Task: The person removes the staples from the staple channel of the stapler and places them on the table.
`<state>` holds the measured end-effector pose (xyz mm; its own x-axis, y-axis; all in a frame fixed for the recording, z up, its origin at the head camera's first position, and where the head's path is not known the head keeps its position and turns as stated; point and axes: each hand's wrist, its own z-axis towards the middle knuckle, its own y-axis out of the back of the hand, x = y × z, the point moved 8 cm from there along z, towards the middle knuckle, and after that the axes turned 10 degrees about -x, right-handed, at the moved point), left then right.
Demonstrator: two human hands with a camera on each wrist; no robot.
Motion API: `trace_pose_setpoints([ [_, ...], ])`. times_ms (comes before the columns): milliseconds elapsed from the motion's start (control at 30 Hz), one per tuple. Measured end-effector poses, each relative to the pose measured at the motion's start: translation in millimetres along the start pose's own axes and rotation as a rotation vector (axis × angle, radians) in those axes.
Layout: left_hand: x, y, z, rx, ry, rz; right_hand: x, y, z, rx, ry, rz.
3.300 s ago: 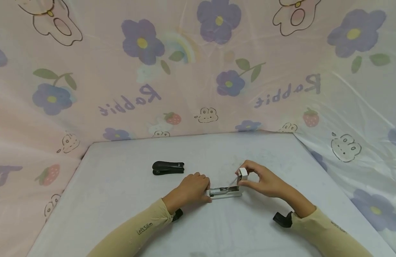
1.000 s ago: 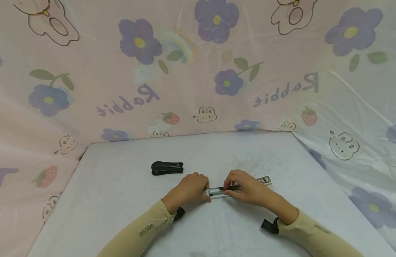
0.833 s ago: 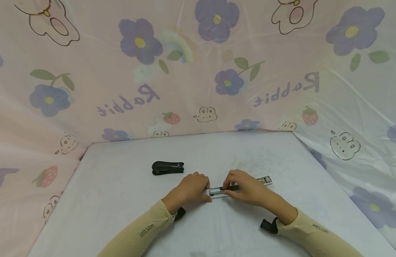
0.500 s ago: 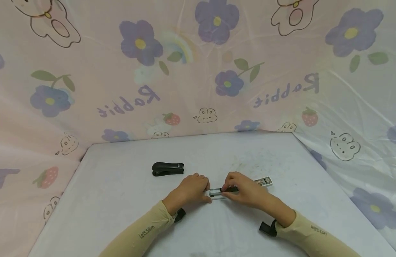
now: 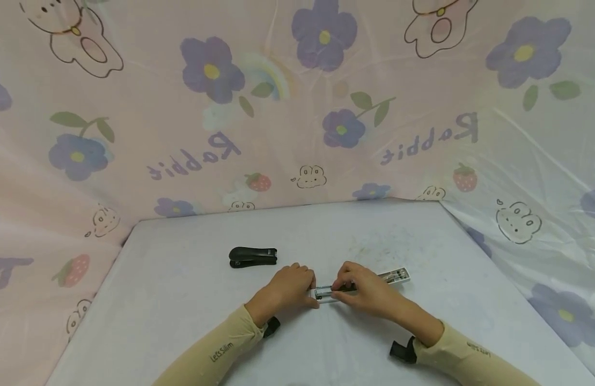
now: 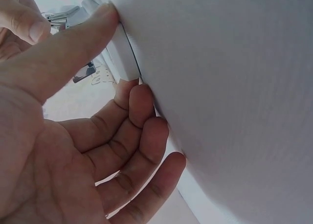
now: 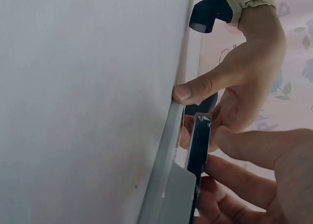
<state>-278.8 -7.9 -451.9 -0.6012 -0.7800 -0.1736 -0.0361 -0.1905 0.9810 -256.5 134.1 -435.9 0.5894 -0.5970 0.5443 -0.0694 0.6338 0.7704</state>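
A white stapler lies on the table with its lid swung back to the right. The left hand holds the stapler's left end, thumb on the near side and fingers on the far side. Between thumb and fingers, the right hand pinches a dark narrow strip, which looks like a row of staples, at the stapler's open channel. The left wrist view shows the left hand's thumb and curled fingers at the stapler's white end. The right hand hides the stapler's middle in the head view.
A black stapler lies on the white table, beyond the left hand. Black wrist-worn pieces stick out under the sleeves. Patterned cloth hangs behind and beside the table.
The right hand was lifting the white stapler's lid; it has let the lid lie back and now pinches the dark strip, having shifted slightly left. The left hand stays put.
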Motion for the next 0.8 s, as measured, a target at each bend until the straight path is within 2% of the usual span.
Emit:
trace_pose_setpoints([
  [333, -0.9, -1.0, -0.4, -0.003, -0.009, 0.018, -6.3, -1.7, 1.6, -0.053, -0.030, 0.023],
  [500, -1.6, -0.9, -0.7, -0.016, -0.022, 0.048, -8.9, -2.4, 4.7, -0.077, -0.015, 0.061],
  [800, -0.6, -0.7, -0.7, -0.011, -0.020, 0.038, -11.3, -4.8, 5.2, -0.078, 0.010, 0.084],
])
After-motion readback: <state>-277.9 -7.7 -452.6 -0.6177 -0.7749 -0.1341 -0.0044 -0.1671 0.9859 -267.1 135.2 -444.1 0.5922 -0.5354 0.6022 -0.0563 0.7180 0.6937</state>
